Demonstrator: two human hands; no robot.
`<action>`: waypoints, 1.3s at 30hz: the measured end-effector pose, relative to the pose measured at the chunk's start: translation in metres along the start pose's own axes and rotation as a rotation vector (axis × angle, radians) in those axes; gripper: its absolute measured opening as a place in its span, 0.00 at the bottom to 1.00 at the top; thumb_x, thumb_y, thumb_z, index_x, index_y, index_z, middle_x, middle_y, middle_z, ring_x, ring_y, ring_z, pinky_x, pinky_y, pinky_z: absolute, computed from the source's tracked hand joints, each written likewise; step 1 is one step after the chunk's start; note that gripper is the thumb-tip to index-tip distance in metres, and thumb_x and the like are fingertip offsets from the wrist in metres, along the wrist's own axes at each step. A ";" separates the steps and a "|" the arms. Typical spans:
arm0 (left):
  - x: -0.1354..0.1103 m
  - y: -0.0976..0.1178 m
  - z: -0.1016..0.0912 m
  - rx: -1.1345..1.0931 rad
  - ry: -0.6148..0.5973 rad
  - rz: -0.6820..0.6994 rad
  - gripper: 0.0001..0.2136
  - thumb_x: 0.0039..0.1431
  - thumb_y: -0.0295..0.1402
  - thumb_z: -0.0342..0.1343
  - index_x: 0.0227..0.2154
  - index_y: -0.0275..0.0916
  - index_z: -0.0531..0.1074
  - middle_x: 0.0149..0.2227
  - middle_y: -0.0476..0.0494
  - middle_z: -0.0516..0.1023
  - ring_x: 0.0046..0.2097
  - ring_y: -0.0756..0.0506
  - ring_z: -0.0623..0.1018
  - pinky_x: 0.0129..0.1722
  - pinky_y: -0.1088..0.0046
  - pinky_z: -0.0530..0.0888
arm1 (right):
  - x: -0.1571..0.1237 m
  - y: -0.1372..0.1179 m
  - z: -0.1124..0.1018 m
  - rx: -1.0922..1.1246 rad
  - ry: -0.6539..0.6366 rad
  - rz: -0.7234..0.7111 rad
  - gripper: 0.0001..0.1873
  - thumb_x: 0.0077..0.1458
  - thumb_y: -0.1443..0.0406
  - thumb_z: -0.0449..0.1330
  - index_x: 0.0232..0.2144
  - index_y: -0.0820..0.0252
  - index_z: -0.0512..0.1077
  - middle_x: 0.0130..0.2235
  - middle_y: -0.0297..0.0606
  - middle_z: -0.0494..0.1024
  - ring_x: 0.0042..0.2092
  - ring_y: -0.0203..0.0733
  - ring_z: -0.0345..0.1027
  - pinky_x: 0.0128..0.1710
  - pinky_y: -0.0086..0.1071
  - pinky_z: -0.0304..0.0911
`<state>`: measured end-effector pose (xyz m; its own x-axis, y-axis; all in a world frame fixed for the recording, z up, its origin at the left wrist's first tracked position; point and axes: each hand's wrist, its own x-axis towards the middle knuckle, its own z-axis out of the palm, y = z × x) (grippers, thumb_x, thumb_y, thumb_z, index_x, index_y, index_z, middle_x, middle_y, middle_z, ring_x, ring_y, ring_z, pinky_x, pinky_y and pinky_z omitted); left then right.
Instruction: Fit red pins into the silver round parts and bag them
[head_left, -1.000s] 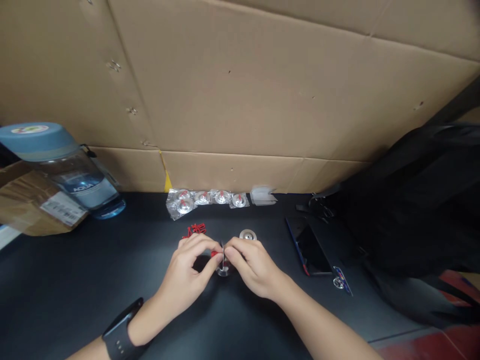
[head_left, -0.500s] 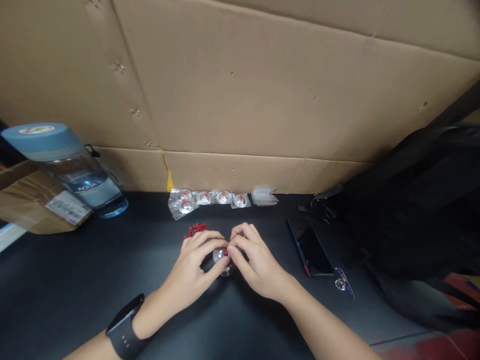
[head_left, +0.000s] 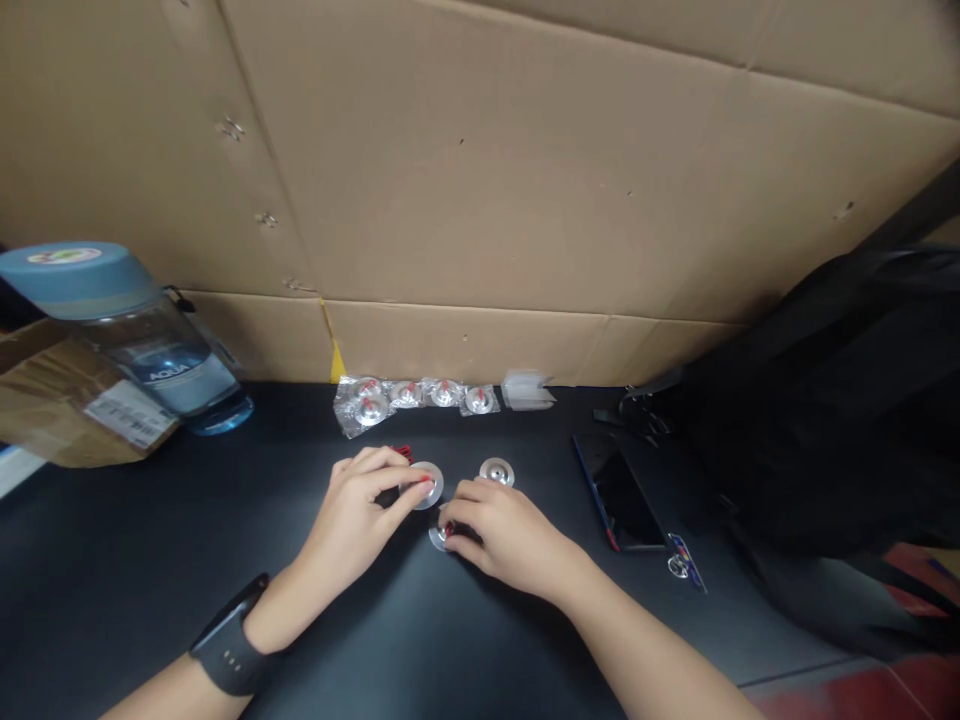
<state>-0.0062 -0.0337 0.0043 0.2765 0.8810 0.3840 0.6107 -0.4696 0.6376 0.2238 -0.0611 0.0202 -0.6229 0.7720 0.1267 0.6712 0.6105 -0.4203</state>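
Observation:
Pinched between my left hand's [head_left: 367,495] thumb and fingers is a small red piece at the middle of a round silver metal disc [head_left: 431,492]. My right hand [head_left: 499,525] has thumb and fingers closed on a red piece at the centre of another silver disc [head_left: 437,535], which those fingers partly cover. A third silver disc [head_left: 497,470], with a dark centre and no red piece showing, lies just beyond my right fingers. Behind my left fingers is a pile of small red pieces [head_left: 403,452], mostly hidden.
Several discs in clear wrappers [head_left: 442,394] line the cardboard wall [head_left: 465,200], beside small clear packets [head_left: 527,390]. A water bottle [head_left: 172,350] and a carton [head_left: 75,400] stand left. At right are a phone [head_left: 622,495], a keyring [head_left: 682,565] and a black bag [head_left: 825,420].
My hands were together at one disc; now they are apart, each on a separate disc. My left hand moved left and my right hand slightly nearer. The third disc has come into view.

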 end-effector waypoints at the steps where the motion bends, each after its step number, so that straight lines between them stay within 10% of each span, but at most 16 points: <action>1: 0.000 0.001 0.000 0.002 0.002 -0.002 0.09 0.65 0.43 0.61 0.36 0.50 0.85 0.38 0.46 0.83 0.44 0.41 0.79 0.45 0.64 0.66 | 0.000 0.000 0.002 -0.019 0.003 -0.005 0.03 0.64 0.64 0.64 0.40 0.54 0.77 0.41 0.36 0.79 0.41 0.41 0.72 0.40 0.32 0.63; 15: 0.000 0.004 -0.003 0.019 -0.010 -0.125 0.11 0.65 0.45 0.59 0.37 0.48 0.83 0.41 0.48 0.86 0.40 0.41 0.82 0.45 0.64 0.66 | 0.006 0.004 -0.007 0.432 0.395 0.220 0.06 0.61 0.69 0.63 0.33 0.55 0.79 0.36 0.35 0.84 0.39 0.41 0.78 0.43 0.32 0.69; 20: -0.001 0.009 0.002 -0.315 -0.181 -0.212 0.12 0.66 0.44 0.58 0.36 0.43 0.81 0.37 0.46 0.85 0.37 0.42 0.82 0.44 0.67 0.72 | 0.005 0.006 0.001 0.643 0.474 0.313 0.05 0.63 0.63 0.63 0.36 0.57 0.79 0.37 0.38 0.85 0.40 0.44 0.81 0.43 0.34 0.74; 39: -0.003 0.011 0.012 -0.630 -0.299 -0.257 0.13 0.67 0.42 0.59 0.34 0.38 0.77 0.36 0.43 0.84 0.39 0.44 0.82 0.45 0.70 0.74 | 0.004 0.007 0.003 0.864 0.266 0.227 0.15 0.66 0.59 0.62 0.52 0.52 0.80 0.44 0.39 0.75 0.41 0.38 0.77 0.43 0.34 0.75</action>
<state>0.0082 -0.0409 0.0019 0.4275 0.9035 0.0302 0.1667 -0.1116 0.9797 0.2245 -0.0544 0.0147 -0.3291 0.9370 0.1166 0.1670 0.1793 -0.9695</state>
